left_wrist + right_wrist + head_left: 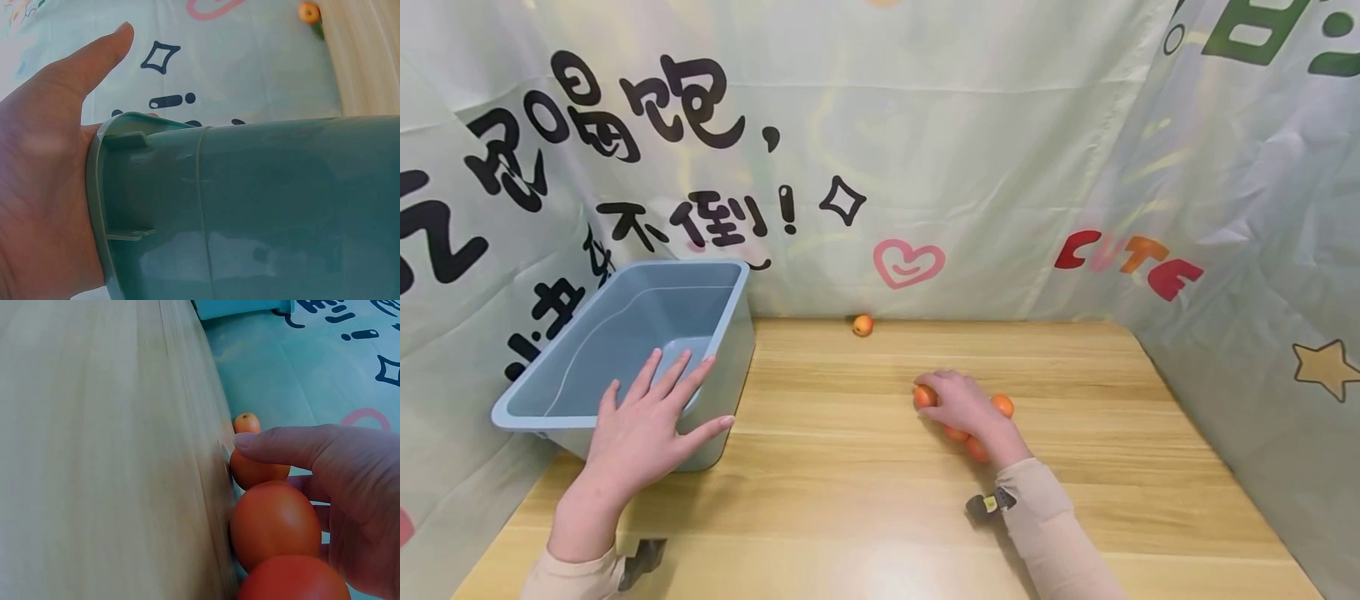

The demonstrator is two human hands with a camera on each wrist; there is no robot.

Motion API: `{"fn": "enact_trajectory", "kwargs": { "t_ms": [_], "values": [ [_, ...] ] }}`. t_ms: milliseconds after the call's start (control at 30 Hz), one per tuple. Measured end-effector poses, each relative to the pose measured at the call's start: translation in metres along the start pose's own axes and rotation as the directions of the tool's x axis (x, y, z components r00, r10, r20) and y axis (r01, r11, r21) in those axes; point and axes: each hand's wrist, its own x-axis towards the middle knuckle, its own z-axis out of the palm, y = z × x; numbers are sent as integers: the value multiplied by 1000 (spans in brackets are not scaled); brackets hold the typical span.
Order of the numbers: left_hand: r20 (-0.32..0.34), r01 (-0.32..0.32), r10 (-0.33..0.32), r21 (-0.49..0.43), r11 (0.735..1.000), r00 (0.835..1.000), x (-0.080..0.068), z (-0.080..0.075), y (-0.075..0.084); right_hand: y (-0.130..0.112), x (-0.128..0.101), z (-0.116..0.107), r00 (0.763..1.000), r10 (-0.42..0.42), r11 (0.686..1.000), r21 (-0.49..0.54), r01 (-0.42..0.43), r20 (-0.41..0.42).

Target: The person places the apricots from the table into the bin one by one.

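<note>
My left hand (643, 429) lies over the near rim of a blue-grey plastic basin (730, 375), fingers spread and straight. In the left wrist view the palm meets the rim of the basin (281, 200), thumb pointing away from it. On the table, my right hand (962, 404) curls its thumb and fingers round a smooth orange-red round fruit (924, 397), whose exact kind I cannot tell. Similar fruits crowd under and beside that hand, one to its right (1002, 406) and another by the wrist (977, 449). The right wrist view shows the thumb across the held fruit (259, 470).
A small orange-yellow fruit (862, 326) sits at the table's back edge, against a printed cloth (985, 167) that hangs behind and along the sides. The basin stands at the left of the wooden table (820, 500).
</note>
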Motion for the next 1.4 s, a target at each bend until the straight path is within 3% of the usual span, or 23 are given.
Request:
{"fn": "enact_trajectory", "kwargs": {
  "t_ms": [300, 633, 1167, 1400],
  "values": [
    [10, 4, -4, 4, 1000, 1000, 0, 1, 0, -9, 6, 1, 1000, -1, 999, 49, 1, -5],
    [16, 8, -8, 2, 1000, 1000, 1, 0, 0, -27, 21, 3, 999, -38, 999, 17, 38, -4],
    [-31, -4, 4, 0, 1000, 1000, 1, 1, -2, -64, 48, -3, 988, -147, 989, 10, 148, -48],
    [-17, -3, 3, 4, 1000, 1000, 1, 1, -2, -75, 58, -6, 989, -141, 990, 26, 142, -33]
  ]
}}
